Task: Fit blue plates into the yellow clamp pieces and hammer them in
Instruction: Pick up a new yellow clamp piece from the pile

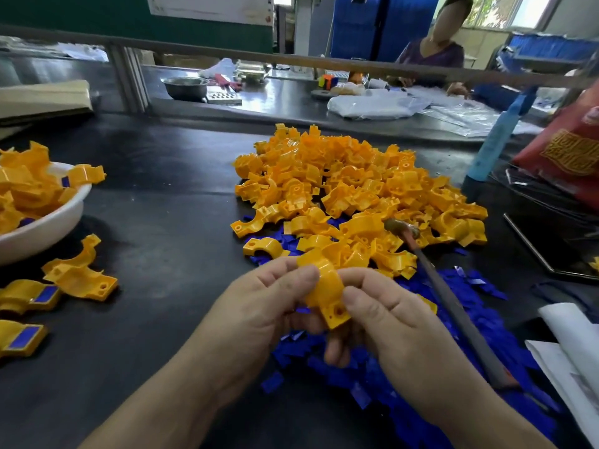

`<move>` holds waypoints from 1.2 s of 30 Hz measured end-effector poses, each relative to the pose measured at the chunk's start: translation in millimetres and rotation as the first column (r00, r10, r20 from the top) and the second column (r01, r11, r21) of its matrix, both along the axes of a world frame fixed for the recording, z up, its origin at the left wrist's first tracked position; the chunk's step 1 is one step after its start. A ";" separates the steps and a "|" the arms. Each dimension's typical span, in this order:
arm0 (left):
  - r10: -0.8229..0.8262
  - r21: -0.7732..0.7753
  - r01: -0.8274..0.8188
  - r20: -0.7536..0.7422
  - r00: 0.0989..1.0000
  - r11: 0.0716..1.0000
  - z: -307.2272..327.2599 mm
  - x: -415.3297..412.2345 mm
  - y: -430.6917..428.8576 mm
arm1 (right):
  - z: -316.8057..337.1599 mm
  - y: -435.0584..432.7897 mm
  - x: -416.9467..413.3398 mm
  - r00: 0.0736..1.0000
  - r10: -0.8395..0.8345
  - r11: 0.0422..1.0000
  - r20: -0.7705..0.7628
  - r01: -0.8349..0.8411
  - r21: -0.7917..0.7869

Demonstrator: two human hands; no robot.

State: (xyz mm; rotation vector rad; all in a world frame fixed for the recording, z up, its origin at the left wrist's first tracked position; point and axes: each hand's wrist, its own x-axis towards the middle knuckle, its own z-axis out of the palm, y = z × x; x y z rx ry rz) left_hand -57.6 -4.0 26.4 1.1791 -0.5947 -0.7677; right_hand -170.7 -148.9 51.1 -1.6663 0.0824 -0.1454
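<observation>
Both hands hold one yellow clamp piece point(327, 290) above the table's front middle. My left hand point(269, 306) grips its upper arch, and my right hand point(389, 322) pinches its lower end with thumb and fingers. A sliver of a blue plate point(303, 310) shows between my hands under the clamp. Beyond my hands lies a big pile of yellow clamp pieces point(350, 189). Loose blue plates point(453, 335) spread under and to the right of my hands. A hammer point(453, 303) lies across them, its head point(400, 229) against the yellow pile.
A white bowl point(48, 225) of fitted clamps stands at the left, with several clamps point(81, 277) lying on the dark table beside it. White papers point(570, 345) lie at the right edge. A person sits at the far bench behind a metal rail point(291, 59).
</observation>
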 end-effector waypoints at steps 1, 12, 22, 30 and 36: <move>0.009 -0.002 -0.009 -0.023 1.000 1.000 0.6 -1.3 -0.1 | 0.1 1.0 0.2 0.999 0.031 0.998 -0.018 -0.030 0.047; -0.169 0.321 0.098 0.204 0.964 0.942 11.9 0.1 11.7 | 1.5 1.6 1.0 0.985 -0.109 0.985 -0.134 0.089 -0.145; 0.272 0.230 -0.239 -0.124 0.954 0.943 11.4 21.4 13.6 | -12.7 -7.5 -4.8 0.949 -0.234 0.157 -0.213 -0.180 -0.971; 0.288 0.285 -0.235 -0.161 0.944 0.929 8.7 17.5 7.4 | -38.1 -10.6 14.5 0.976 -0.209 0.233 0.066 0.116 -0.966; 0.250 0.285 -0.192 -0.185 0.950 0.939 9.0 12.7 4.7 | -33.1 -16.4 11.1 0.957 -0.256 0.497 0.136 0.251 -0.831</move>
